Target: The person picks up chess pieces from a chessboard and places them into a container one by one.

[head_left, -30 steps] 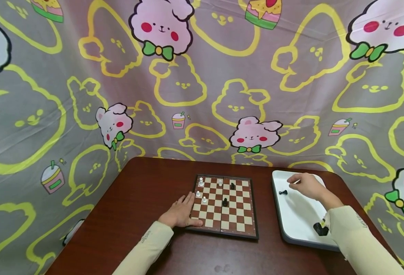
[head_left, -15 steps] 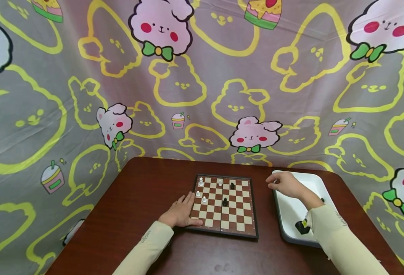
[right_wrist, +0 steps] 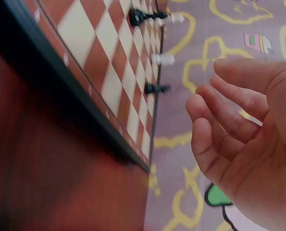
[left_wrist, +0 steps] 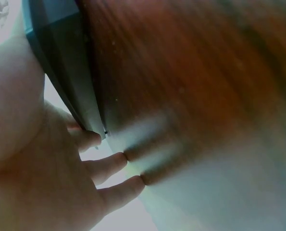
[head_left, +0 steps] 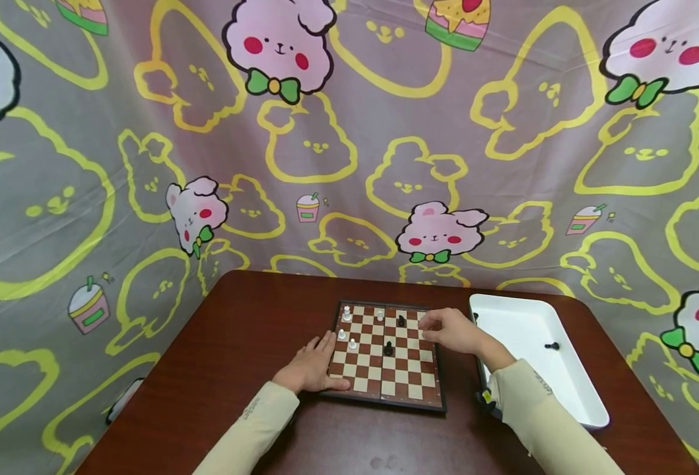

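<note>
My left hand rests along the left edge of the chessboard, thumb lying on the near corner squares. In the left wrist view its fingers stretch past the board's dark side onto the table. The right hand hovers over the board's right edge, with loosely bent fingers and nothing visible between them in the right wrist view. Closest to it stands a black chess piece; another black piece stands nearer the middle. A tall white piece and several smaller white ones, including a pawn, stand leftward.
To the right, a white tray with a grey outer side holds a black chess piece lying down. Another dark piece shows at its left rim, partly hidden by my right hand. A patterned curtain hangs behind the brown table.
My right hand has moved left from above the tray to the board's right edge, uncovering the black piece lying in the tray. The left hand and the board pieces have stayed put.
</note>
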Tool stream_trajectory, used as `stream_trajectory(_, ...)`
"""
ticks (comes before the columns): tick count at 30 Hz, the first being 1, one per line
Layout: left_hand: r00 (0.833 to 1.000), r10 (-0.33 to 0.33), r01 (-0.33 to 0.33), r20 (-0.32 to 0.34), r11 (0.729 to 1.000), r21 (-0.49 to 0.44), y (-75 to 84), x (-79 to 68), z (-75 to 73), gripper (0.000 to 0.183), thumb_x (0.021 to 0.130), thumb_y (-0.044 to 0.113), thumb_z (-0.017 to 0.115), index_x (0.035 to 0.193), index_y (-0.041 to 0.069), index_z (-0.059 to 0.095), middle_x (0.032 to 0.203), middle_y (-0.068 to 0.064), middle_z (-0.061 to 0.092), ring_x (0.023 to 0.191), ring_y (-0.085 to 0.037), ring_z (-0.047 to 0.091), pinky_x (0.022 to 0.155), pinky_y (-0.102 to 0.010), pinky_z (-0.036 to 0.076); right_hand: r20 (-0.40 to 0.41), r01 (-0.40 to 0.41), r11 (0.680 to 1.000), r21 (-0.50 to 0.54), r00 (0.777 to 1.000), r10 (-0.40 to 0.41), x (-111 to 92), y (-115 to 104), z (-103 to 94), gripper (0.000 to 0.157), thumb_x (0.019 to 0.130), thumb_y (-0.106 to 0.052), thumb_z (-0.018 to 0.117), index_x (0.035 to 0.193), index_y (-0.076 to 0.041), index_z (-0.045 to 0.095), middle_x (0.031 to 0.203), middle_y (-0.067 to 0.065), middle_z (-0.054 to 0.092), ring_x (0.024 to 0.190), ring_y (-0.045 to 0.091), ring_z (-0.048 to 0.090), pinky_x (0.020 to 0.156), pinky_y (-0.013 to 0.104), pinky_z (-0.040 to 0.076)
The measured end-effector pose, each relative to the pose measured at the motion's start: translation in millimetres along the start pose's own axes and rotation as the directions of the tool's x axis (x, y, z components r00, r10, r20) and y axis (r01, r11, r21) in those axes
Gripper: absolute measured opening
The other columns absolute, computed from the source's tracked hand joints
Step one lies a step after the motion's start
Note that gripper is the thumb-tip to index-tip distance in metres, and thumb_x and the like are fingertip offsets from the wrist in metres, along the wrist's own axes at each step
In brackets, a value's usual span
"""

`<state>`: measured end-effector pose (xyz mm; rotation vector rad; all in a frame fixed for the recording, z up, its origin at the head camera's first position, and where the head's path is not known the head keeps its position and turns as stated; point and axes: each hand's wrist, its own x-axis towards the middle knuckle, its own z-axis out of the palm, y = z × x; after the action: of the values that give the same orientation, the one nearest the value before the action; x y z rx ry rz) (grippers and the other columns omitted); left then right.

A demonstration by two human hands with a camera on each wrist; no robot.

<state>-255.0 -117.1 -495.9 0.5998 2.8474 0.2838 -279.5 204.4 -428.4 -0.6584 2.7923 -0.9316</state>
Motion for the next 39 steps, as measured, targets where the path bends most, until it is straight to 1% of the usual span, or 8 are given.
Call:
stream_trajectory(6,1.0,-0.003,0.003,-0.001,1.0,-0.016,-0.1,-0.1,-2.1,0.115,0.06,0.077,0.047,0.142,0.006,0.008,0.145,-0.011,0.009,0.127,-0.035,0.017,0.095,-0.05,0.024,0.042,0.025,0.999,0.02,0.999,-0.026,8.0,-10.8,23.9,0.021,0.082,-0.015,0.062,0.103,-0.011,0.062,0.093,0.001,0.06,0.081,0.013,0.054,0.065,0.032,0.044)
stream_trajectory(10,1.0,-0.001,0.001,-0.002,1.0,-0.027,0.5,-0.3,-2.3,0.116,0.059,0.077,0.047,0.142,0.006,0.008,0.145,-0.011,0.01,0.127,-0.035,0.017,0.095,-0.051,0.024,0.071,0.068,0.997,0.03,0.995,-0.07,12.2,-14.0,36.7,0.025,0.082,-0.014,0.062,0.106,-0.007,0.06,0.095,0.004,0.06,0.083,0.016,0.055,0.065,0.034,0.044)
stream_trajectory(12,1.0,-0.001,0.001,-0.005,1.0,-0.027,0.9,-0.1,-3.3,0.116,0.059,0.077,0.047,0.142,0.005,0.008,0.145,-0.011,0.01,0.127,-0.035,0.017,0.095,-0.05,0.024,0.081,0.09,0.995,0.035,0.992,-0.093,14.4,-14.7,41.2,0.026,0.082,-0.015,0.062,0.107,-0.006,0.059,0.094,0.003,0.06,0.083,0.016,0.055,0.064,0.033,0.044)
stream_trajectory(14,1.0,-0.003,0.003,-0.007,1.0,-0.027,1.0,0.3,-4.2,0.116,0.059,0.077,0.048,0.142,0.006,0.008,0.145,-0.011,0.01,0.127,-0.035,0.017,0.095,-0.05,0.024,0.093,0.092,0.995,0.048,0.991,-0.096,17.1,-15.5,45.3,0.027,0.083,-0.014,0.061,0.108,-0.007,0.059,0.094,0.003,0.059,0.083,0.016,0.055,0.064,0.032,0.045)
stream_trajectory(19,1.0,-0.002,0.002,-0.007,1.0,-0.019,1.4,-0.6,-3.8,0.116,0.06,0.077,0.048,0.142,0.005,0.009,0.145,-0.012,0.01,0.127,-0.036,0.018,0.095,-0.05,0.025,0.121,0.055,0.996,0.075,0.991,-0.063,20.5,-17.4,55.4,0.029,0.083,-0.014,0.062,0.11,-0.007,0.057,0.094,0.003,0.058,0.083,0.016,0.055,0.067,0.033,0.045)
stream_trajectory(27,1.0,0.003,-0.003,-0.013,1.0,-0.011,2.2,-1.2,-2.3,0.115,0.06,0.076,0.049,0.141,0.004,0.01,0.145,-0.013,0.012,0.126,-0.036,0.019,0.095,-0.049,0.025,0.103,0.059,0.998,0.038,0.993,-0.062,26.1,-14.4,65.1,0.025,0.083,-0.013,0.061,0.107,-0.007,0.059,0.086,-0.003,0.057,0.078,0.013,0.054,0.064,0.031,0.044)
stream_trajectory(32,1.0,0.004,-0.004,-0.013,1.0,0.004,2.5,-1.0,-2.1,0.116,0.06,0.077,0.047,0.141,0.004,0.01,0.144,-0.013,0.013,0.126,-0.036,0.019,0.095,-0.049,0.026,0.092,0.066,0.997,0.041,0.993,-0.069,28.6,-13.1,67.4,0.022,0.082,-0.011,0.061,0.104,-0.007,0.061,0.084,-0.002,0.057,0.075,0.013,0.054,0.063,0.031,0.044)
stream_trajectory(39,1.0,0.001,0.0,-0.012,1.0,0.013,1.8,-1.4,-0.2,0.116,0.06,0.078,0.046,0.141,0.004,0.01,0.144,-0.012,0.015,0.126,-0.035,0.02,0.094,-0.049,0.026,0.08,0.064,0.997,0.038,0.995,-0.067,29.3,-10.5,70.0,0.013,0.081,-0.011,0.063,0.093,-0.012,0.064,0.079,-0.007,0.057,0.071,0.009,0.053,0.06,0.029,0.044)
